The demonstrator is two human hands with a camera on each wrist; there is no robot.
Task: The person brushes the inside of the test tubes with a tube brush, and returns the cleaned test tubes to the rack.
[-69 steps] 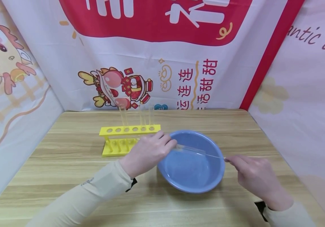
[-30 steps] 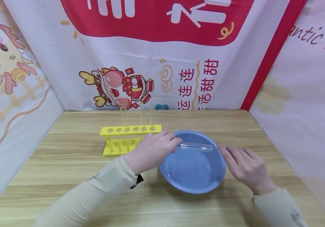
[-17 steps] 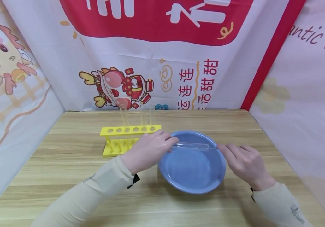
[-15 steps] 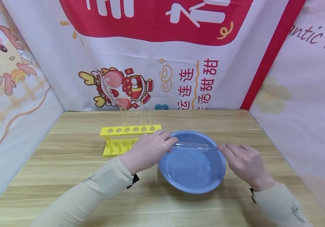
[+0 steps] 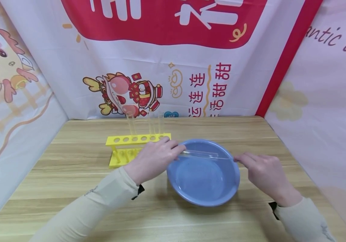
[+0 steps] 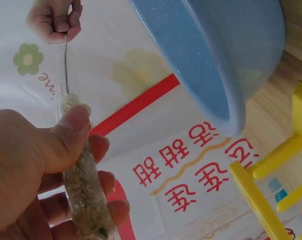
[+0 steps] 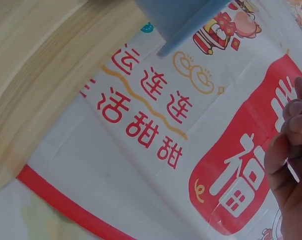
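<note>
In the head view my left hand [image 5: 153, 159] grips a clear glass test tube [image 5: 203, 154], held nearly level over a blue basin [image 5: 192, 200]. The left wrist view shows fingers and thumb wrapped round the tube. Inside it sits a test tube brush, its pale bristles [image 6: 86, 185] packed along the lower part. A thin twisted wire handle [image 6: 67, 70] runs out of the tube's mouth. My right hand [image 5: 265, 173] pinches the wire's far end, to the right of the basin. Only part of that hand [image 7: 293, 150] shows in the right wrist view.
A yellow test tube rack [image 5: 111, 140] stands left of the basin, partly behind my left hand. Several clear test tubes [image 5: 131, 125] stand upright in it. Printed cloth walls [image 5: 239, 84] enclose the wooden table [image 5: 79, 148] at the back and sides. Water drops [image 6: 183, 37] speckle the basin's inside.
My right hand pushed the brush in toward the tube's mouth, and since half a second ago has drawn slightly back to the right. My left hand, with the tube, has shifted a little left.
</note>
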